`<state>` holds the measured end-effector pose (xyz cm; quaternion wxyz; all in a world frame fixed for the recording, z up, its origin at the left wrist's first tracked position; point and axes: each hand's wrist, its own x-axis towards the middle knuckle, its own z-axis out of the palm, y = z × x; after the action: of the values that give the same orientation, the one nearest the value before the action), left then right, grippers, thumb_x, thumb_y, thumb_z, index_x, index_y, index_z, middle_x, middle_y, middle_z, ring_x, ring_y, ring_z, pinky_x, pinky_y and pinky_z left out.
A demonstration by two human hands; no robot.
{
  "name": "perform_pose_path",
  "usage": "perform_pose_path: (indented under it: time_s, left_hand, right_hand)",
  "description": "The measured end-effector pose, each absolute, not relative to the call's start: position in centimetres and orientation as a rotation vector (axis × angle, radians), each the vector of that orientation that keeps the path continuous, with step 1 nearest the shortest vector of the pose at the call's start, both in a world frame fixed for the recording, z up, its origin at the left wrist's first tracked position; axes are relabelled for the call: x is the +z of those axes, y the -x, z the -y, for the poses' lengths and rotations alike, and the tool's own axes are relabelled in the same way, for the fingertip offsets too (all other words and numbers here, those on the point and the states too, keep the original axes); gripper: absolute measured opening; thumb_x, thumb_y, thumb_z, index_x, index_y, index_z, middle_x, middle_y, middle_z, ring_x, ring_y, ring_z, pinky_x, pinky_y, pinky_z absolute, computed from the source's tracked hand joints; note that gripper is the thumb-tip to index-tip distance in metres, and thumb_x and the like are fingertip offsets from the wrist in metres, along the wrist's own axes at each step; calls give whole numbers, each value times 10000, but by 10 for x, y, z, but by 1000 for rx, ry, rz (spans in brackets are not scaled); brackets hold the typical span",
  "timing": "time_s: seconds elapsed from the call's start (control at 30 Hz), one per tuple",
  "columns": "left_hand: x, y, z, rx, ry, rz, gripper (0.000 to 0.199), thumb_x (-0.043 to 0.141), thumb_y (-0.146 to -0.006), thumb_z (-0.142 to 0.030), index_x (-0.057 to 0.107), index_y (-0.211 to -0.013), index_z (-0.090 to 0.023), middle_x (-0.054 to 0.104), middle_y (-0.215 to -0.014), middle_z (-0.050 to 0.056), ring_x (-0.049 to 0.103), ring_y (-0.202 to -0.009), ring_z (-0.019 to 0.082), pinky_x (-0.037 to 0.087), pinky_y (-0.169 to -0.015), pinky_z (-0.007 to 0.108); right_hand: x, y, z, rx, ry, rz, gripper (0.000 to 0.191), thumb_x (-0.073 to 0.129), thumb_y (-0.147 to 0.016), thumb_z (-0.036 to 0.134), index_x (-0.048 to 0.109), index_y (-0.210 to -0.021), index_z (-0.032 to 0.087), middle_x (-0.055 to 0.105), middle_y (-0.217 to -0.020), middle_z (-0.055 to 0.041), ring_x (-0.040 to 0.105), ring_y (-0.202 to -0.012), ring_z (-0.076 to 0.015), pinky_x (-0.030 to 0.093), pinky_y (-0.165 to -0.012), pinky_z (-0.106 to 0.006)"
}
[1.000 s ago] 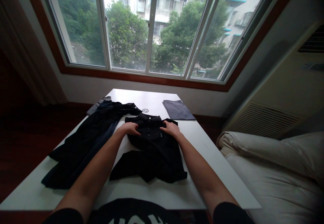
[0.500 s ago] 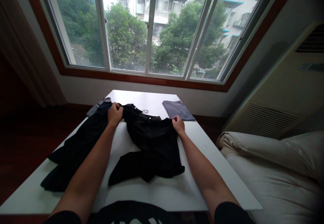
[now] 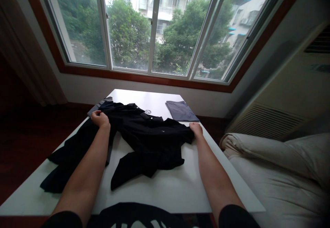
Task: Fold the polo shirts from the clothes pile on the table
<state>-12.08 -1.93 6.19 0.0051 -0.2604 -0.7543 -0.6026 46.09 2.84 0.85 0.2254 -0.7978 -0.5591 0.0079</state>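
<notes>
A black polo shirt (image 3: 152,135) lies spread on the white table (image 3: 160,197), its collar towards the window and its lower part bunched and skewed. My right hand (image 3: 196,130) grips the end of the right sleeve. At the far left, my left hand (image 3: 101,119) is closed in a pinch at the other sleeve; the cloth between its fingertips is partly hidden. Beneath my left forearm lies other dark clothing (image 3: 77,142), which blends with the shirt at their overlap.
A folded grey garment (image 3: 182,111) rests at the table's far right, and grey cloth (image 3: 96,107) at the far left edge. Near the collar is a small round item (image 3: 147,111). A beige sofa (image 3: 273,173) stands on the right, beneath a floor-standing air conditioner (image 3: 278,107).
My hands have moved apart, the left one leftwards and the right one rightwards, and the shirt's sleeves are drawn out wider. Its lower right edge has shifted slightly away from me.
</notes>
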Motion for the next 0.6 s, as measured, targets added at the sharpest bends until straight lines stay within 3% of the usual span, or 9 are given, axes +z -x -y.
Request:
perform_pose_path:
  time_s: [0.13,0.27,0.37,0.5,0.6]
  left_hand:
    - [71,113,23,-1858,915,2220,234,512,-835,1,598,-992,-151,570,-1110,74,522,-1130,228,367,-1117,444]
    - [77,94,16,-1801,1421,2064,161,535,-879,-83,658,-917,-179,648,-955,25,603,-929,176,483,-975,326]
    - [67,71,7,-1702,1876,1994,200,511,-910,-150,697,-960,-205,703,-979,27,658,-903,184,524,-901,303]
    - [33,47,0,-1334,2321,2026,263,522,-913,-192,725,-1076,-228,723,-1191,50,657,-1139,218,501,-1039,329]
    - [9,44,-1,-1006,2391,2119,304,579,-898,-223,720,-1168,-220,700,-1286,79,617,-1240,242,439,-1127,356]
  right_hand:
    - [15,-445,-23,-75,2273,1460,324,500,-930,311,768,-1064,187,700,-1099,-195,645,-1008,-304,465,-826,-366]
    - [26,-416,-23,-237,2015,1689,322,483,-972,283,732,-1135,161,669,-1187,-180,578,-1155,-297,427,-998,-382]
    - [27,-390,-24,-134,1744,1894,357,494,-979,283,685,-1256,164,663,-1277,-140,565,-1213,-263,396,-1079,-362]
    - [18,-364,-21,130,1613,2028,442,538,-996,352,597,-1404,194,690,-1276,-95,617,-1180,-232,441,-1028,-327]
    - [13,-357,-17,277,1733,2070,424,554,-1005,446,627,-1369,239,731,-1186,-80,669,-1080,-243,473,-927,-323]
